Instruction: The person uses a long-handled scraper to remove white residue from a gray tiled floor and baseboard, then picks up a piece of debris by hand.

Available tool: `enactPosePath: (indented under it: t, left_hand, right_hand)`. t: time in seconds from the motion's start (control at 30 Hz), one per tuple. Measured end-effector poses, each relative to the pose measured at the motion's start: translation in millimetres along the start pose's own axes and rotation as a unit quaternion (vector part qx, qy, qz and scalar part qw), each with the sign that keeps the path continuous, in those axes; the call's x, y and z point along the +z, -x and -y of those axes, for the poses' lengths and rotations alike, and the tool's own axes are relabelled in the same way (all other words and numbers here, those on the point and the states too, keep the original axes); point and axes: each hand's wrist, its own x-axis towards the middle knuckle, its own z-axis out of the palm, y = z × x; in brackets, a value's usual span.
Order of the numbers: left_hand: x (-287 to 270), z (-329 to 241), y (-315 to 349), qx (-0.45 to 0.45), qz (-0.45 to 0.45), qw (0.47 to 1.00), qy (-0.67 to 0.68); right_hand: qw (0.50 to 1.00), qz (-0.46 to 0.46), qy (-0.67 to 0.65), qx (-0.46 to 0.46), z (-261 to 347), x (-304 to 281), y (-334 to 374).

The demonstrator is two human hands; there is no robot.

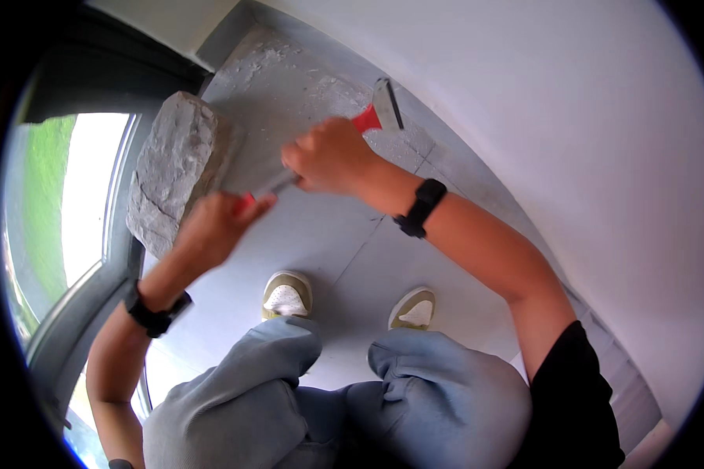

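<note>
I hold a long-handled scraper with both hands, slanting from lower left to upper right. My left hand (215, 227) is closed round its red end grip, with the thumb along it. Farther up, my right hand (328, 156) wraps round the handle; a grey stretch of shaft shows between the hands, a little blurred. Beyond the right hand, a red neck carries the scraper's wide metal blade (386, 105), near the foot of the white wall. I cannot tell if the blade touches anything. Pale flakes and dust lie on the grey tiled floor (321, 242) beyond my hands.
A big rough grey stone-like block (176, 168) stands at the left, beside a dark-framed window (78, 195) and close to my left hand. The white wall (571, 125) with its grey skirting runs along the right. My shoes (287, 295) are on the floor below my hands.
</note>
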Motion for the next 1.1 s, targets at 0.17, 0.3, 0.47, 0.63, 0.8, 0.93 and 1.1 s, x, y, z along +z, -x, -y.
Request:
enactPosePath:
  t: [0.17,0.3,0.47,0.63,0.8,0.93,1.1]
  left_hand:
    - [57.7,-15.4,7.3,-0.100,0.277,0.896,0.331]
    - [61.3,-21.1,9.0,-0.093,0.344,0.827,0.434]
    - [50.9,-30.6,11.6,-0.084,0.316,0.859,0.395]
    - [41.1,-37.0,28.1,-0.045,0.314,0.852,0.415]
    - [38.7,-44.0,45.2,-0.014,0.295,0.854,0.428]
    - [56.0,-37.2,44.8,0.005,0.278,0.859,0.431]
    - [57.3,-45.4,47.7,0.010,0.280,0.843,0.459]
  right_hand:
    - [0.985,0.171,-0.026,-0.021,-5.3,-5.4,53.6]
    - [0.988,0.125,-0.090,-0.003,-8.5,-17.5,66.7]
    - [0.991,0.125,-0.055,-0.002,-11.1,-29.8,61.3]
    - [0.994,0.079,-0.078,-0.012,-12.1,-33.7,57.0]
    - [0.994,0.013,-0.105,-0.015,-7.0,-33.2,58.8]
    - [0.995,0.008,-0.092,-0.025,-7.2,-31.8,62.0]
    - [0.992,-0.020,-0.112,-0.049,-14.6,-29.0,64.6]
